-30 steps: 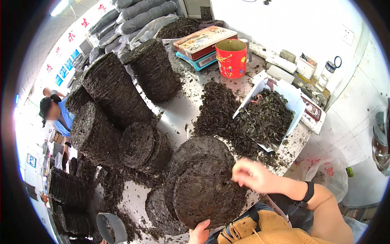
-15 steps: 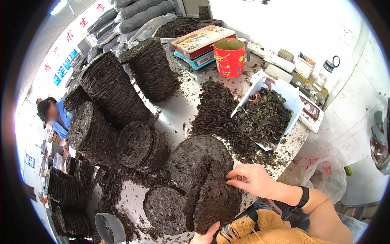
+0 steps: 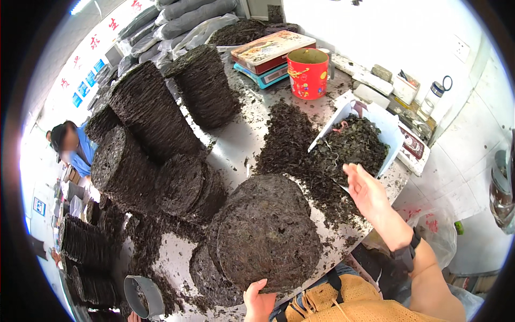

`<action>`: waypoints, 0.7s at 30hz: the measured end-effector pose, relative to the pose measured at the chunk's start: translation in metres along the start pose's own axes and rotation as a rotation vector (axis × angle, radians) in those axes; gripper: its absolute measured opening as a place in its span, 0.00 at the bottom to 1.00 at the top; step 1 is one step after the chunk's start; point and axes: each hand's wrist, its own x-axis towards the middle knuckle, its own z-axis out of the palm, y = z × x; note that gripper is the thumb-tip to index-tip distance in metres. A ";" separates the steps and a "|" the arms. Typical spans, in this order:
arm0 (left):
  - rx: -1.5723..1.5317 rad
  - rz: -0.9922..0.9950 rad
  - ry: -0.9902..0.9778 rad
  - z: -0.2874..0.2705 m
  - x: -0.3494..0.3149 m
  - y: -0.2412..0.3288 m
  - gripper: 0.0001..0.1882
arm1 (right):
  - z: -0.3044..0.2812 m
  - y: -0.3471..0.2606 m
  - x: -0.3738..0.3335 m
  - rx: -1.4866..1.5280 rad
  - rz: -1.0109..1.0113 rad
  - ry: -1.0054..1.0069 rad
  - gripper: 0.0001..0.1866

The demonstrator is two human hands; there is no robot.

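A round, dark cake of dried seaweed [image 3: 271, 241] lies nearly flat over other round cakes close to me. My left hand [image 3: 259, 301] grips its near edge, the thumb on top. My right hand [image 3: 370, 196] is raised over the near edge of a pale blue-white scoop-shaped bin [image 3: 390, 145], fingers outstretched and nothing visibly held. Loose dark seaweed flakes [image 3: 357, 147] fill the bin, with a pink strand among them. Beneath the held cake, part of another round cake [image 3: 206, 276] shows at its left.
Tall stacks of seaweed cakes [image 3: 153, 115] stand at the left and back. A red mug [image 3: 308, 75] and a tin box [image 3: 273, 51] on a blue scale [image 3: 263, 76] are farther back. A grey ring [image 3: 144, 297] sits front left, fingertips beside it. Another person [image 3: 78, 145] is at far left.
The cake has tipped from upright to nearly flat, covering the cakes below. My right hand has left it and moved up and right to the bin. My left hand stays at its near edge.
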 end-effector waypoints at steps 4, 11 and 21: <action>-0.095 0.045 -0.138 0.020 0.000 0.005 0.29 | 0.000 0.028 -0.045 -0.638 -0.028 -0.471 0.06; -0.159 0.133 -0.109 0.033 -0.001 0.000 0.08 | 0.031 0.078 -0.091 -1.303 -0.801 -1.068 0.08; -0.177 0.071 -0.129 0.034 0.011 0.006 0.20 | 0.006 0.046 -0.042 -0.441 -0.118 -0.561 0.07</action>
